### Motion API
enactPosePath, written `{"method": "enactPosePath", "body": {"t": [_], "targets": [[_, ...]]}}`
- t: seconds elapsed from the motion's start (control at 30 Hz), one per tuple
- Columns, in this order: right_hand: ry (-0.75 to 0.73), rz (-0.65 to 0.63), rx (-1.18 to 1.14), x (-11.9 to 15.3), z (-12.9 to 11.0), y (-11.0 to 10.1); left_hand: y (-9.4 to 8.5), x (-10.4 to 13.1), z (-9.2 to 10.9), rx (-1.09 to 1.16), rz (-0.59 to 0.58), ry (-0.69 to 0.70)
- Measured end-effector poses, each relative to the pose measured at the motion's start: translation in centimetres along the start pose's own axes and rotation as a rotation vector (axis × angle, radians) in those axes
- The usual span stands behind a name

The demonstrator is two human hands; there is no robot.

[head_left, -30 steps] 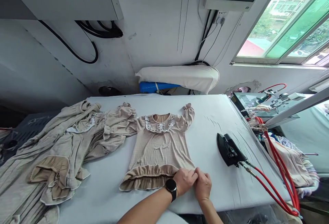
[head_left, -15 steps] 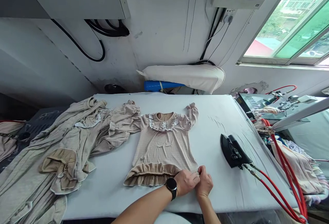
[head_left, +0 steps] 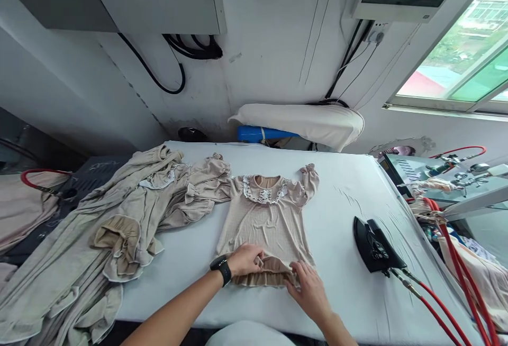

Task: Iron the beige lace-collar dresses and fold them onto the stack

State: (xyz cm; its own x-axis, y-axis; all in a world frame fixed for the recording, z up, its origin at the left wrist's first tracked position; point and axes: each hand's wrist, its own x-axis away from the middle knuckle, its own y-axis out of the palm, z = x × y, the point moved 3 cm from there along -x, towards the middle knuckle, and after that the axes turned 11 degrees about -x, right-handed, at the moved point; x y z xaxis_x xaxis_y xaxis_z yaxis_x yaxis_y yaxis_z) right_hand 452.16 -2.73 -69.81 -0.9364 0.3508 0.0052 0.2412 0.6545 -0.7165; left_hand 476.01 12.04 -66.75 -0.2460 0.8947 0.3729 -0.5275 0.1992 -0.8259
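Observation:
A small beige child's dress (head_left: 270, 229) lies flat, neckline away from me, with a white lace-trimmed collar and a ruffled brown hem. My left hand (head_left: 245, 259), a black watch on its wrist, has its fingers curled on the left part of the hem. At the right end of the hem, my right hand (head_left: 311, 287) pinches the ruffle between thumb and fingers. The fabric under both hands is partly hidden. To the right, apart from the dress, a black iron (head_left: 377, 245) rests on the white covered table (head_left: 341, 198).
A heap of similar beige garments (head_left: 130, 229) covers the table's left side, one sleeve touching the dress. Red hoses (head_left: 440, 309) run from the iron along the right edge. Behind the table sits a white padded board (head_left: 305, 118). Metal equipment (head_left: 432, 171) stands at right.
My left hand has moved left along the hem, away from my right hand. Both hands were close together at the hem's right corner before. The view has shifted slightly left.

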Motion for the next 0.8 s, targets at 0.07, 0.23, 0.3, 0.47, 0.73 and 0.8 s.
{"method": "enactPosePath", "body": {"t": [0.07, 0.23, 0.3, 0.47, 0.73, 0.8], "targets": [[0.032, -0.126, 0.052, -1.3, -0.5, 1.1, 0.7, 0.1, 0.2, -0.052, 0.071, 0.021], [-0.108, -0.213, 0.193, 0.7, -0.1, 1.6, 3.6, 3.5, 1.4, -0.403, 0.151, 0.366], [-0.164, -0.290, 0.145, 1.2, -0.4, 0.7, 4.0, 5.3, 1.3, -0.421, 0.104, 0.432], [0.065, -0.060, -0.028, -2.3, -1.6, -1.0, 1.3, 8.8, -0.7, -0.361, 0.152, 0.354], [-0.037, -0.266, -0.016, -3.2, -4.4, 4.3, -0.1, 13.4, -7.6, -0.158, 0.366, -0.185], [-0.039, -0.290, -0.072, -4.2, -6.3, 5.3, 0.8, 13.5, -8.1, -0.134, 0.366, -0.254]]}}
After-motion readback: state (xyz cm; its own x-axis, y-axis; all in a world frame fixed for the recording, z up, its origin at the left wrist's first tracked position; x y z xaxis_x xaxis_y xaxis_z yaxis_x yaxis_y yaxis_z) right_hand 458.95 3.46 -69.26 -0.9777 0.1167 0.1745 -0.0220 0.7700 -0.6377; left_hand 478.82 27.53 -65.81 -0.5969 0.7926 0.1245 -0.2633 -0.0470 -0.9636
